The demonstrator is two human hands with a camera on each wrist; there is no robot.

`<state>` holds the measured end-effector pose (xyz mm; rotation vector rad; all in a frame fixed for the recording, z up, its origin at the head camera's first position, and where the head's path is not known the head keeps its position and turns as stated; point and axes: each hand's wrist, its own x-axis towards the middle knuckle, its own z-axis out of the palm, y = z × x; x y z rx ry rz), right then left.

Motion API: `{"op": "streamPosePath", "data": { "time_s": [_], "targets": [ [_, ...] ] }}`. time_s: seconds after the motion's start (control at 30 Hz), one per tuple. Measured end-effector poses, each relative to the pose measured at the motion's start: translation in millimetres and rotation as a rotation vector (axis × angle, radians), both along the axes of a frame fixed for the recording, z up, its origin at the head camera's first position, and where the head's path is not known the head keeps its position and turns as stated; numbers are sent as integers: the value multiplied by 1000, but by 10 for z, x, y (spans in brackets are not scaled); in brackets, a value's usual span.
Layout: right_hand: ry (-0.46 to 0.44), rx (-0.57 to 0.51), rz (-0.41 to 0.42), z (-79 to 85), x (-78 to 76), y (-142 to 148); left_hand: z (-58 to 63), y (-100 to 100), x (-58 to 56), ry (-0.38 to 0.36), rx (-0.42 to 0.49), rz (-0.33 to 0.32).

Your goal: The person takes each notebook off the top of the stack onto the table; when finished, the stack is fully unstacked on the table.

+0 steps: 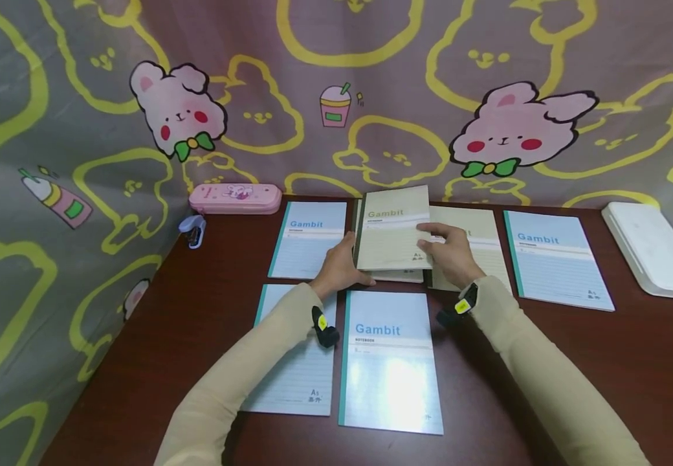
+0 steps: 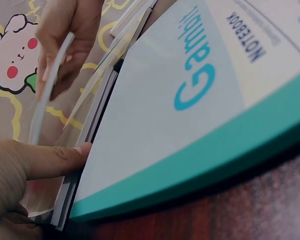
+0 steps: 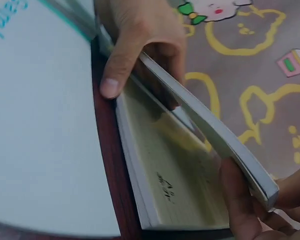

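Note:
My right hand (image 1: 452,252) pinches the right edge of a cream Gambit notebook (image 1: 393,226) with a dark spine, thumb above and fingers beneath. Its right side is raised over another cream notebook (image 3: 175,175), with a gap between the two. At the spine end and lower left corner my left hand (image 1: 339,266) grips the cream notebooks, its thumb (image 2: 60,161) along the near edge and its other fingers partly hidden. Just right of the pair, a further cream notebook (image 1: 476,249) lies partly under my right hand.
Blue notebooks lie around: one behind left (image 1: 307,249), one right (image 1: 558,259), one under my left forearm (image 1: 296,382), one in front (image 1: 391,369). A pink pencil case (image 1: 234,199), a small stapler (image 1: 193,231) and a white case (image 1: 657,249) stand near the patterned curtain (image 1: 389,97).

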<state>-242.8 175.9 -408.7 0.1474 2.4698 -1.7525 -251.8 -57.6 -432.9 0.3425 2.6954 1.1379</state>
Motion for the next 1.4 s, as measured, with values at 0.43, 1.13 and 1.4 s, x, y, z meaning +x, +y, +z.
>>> {"op": "streamPosePath", "data": {
  "time_s": [0.43, 1.13, 1.4],
  "targets": [
    [8, 37, -30, 257, 479, 497, 12, 9, -2, 10, 15, 3],
    [-157, 278, -120, 53, 2178, 1290, -9, 23, 6, 11, -17, -20],
    [-300, 263, -112, -247, 2480, 1275, -14, -8, 2, 18, -20, -2]
  ]
}}
